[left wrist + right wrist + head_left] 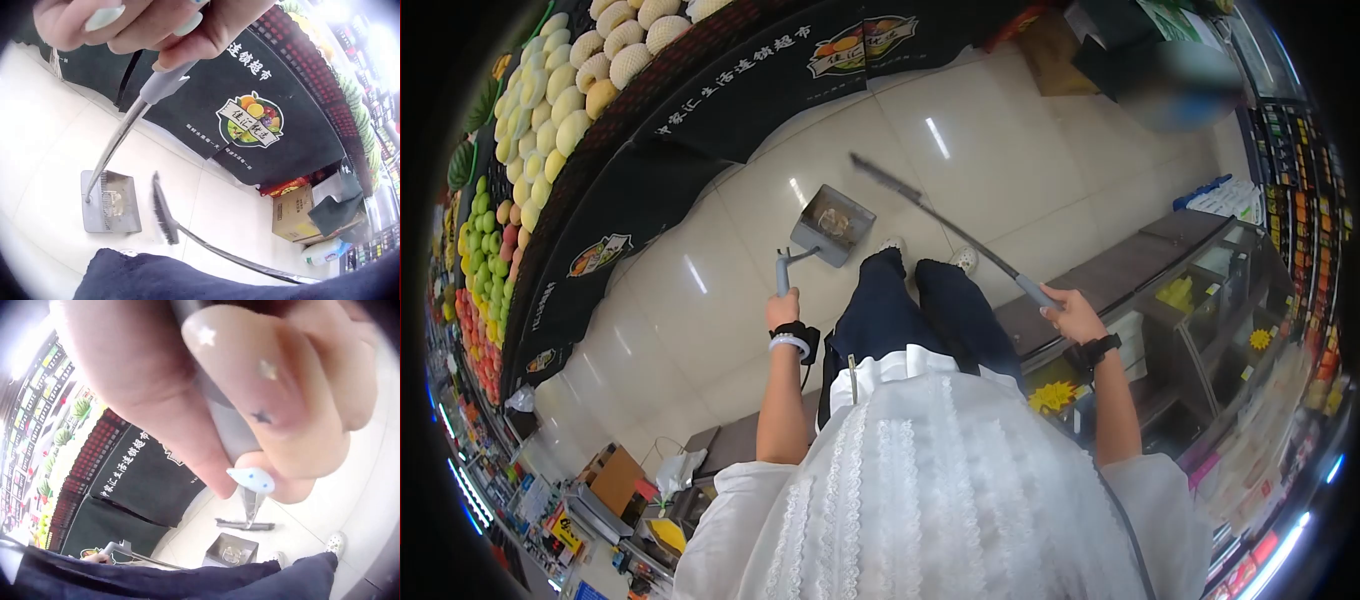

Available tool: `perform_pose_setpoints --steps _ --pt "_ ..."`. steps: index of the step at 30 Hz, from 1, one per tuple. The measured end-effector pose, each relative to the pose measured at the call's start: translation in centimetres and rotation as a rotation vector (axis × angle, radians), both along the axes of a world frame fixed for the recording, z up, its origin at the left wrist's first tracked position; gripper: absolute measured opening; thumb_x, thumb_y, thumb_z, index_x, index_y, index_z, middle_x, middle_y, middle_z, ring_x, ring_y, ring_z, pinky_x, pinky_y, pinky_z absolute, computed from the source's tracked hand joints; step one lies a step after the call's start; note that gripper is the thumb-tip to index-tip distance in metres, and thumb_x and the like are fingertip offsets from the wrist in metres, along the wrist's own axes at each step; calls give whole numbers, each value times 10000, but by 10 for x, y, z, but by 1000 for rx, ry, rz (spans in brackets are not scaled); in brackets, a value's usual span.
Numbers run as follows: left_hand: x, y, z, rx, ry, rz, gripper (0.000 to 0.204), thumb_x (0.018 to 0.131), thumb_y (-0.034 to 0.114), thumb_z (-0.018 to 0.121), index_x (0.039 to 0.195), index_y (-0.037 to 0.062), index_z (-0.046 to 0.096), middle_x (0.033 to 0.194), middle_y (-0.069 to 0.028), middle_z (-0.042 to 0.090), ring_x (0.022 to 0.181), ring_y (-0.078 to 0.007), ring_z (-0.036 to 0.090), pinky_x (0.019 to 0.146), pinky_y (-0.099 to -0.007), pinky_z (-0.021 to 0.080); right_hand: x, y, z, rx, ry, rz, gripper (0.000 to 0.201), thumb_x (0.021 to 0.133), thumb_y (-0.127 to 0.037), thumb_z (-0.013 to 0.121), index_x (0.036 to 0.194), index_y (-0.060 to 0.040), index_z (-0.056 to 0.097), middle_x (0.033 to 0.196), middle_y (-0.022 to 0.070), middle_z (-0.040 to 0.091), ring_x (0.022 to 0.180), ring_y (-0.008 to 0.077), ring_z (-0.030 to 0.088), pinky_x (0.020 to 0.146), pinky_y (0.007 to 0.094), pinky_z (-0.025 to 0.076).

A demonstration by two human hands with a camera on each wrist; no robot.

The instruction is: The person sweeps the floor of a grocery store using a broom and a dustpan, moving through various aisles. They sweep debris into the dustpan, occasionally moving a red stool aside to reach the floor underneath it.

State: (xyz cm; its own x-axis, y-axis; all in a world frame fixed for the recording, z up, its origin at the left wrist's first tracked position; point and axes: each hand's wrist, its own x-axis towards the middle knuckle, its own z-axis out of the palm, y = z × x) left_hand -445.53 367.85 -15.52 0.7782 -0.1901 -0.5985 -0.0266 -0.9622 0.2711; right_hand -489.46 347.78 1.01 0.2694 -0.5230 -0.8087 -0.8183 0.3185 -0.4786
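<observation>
My left hand (pixel 783 310) grips the grey handle of a long-handled dustpan (pixel 822 246). The box-shaped pan is on the tiled floor in front of my feet, with some pale crumpled litter (pixel 115 203) inside. My right hand (pixel 1077 316) holds the grey grip of a broom (pixel 970 240), its fingers wrapped round it in the right wrist view. The pole slants forward and left. At its far end the dark-bristled broom head (pixel 162 209) lies beyond the pan, a short gap away from it.
A fruit stand with a dark printed skirt (pixel 690 130) curves along the left. On the right runs a low glass-fronted counter (pixel 1140 275). A cardboard box (pixel 294 215) stands ahead on the floor. My shoes (pixel 964 260) are just behind the pan.
</observation>
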Motion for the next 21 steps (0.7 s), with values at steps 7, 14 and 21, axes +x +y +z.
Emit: perform_pose_setpoints --steps 7,14,21 --pt "31 59 0 12 19 -17 387 651 329 551 755 -39 614 675 -225 589 679 -358 587 651 -406 443 31 10 -45 -291 253 -12 485 710 -101 551 1178 -4 468 994 315 517 996 387 496 829 372 411" --pt "58 95 16 9 -42 -176 338 633 274 565 711 -53 593 610 -216 563 586 -326 566 593 -397 436 19 68 -113 -358 320 3 530 727 -88 541 1215 57 393 895 261 588 849 349 587 733 362 459" --pt "36 105 -2 48 -50 -252 333 642 262 573 740 -53 616 674 -244 579 656 -369 580 625 -408 454 60 119 -69 187 11 -273 544 785 -81 537 1284 1 335 547 26 468 398 104 436 389 250 357"
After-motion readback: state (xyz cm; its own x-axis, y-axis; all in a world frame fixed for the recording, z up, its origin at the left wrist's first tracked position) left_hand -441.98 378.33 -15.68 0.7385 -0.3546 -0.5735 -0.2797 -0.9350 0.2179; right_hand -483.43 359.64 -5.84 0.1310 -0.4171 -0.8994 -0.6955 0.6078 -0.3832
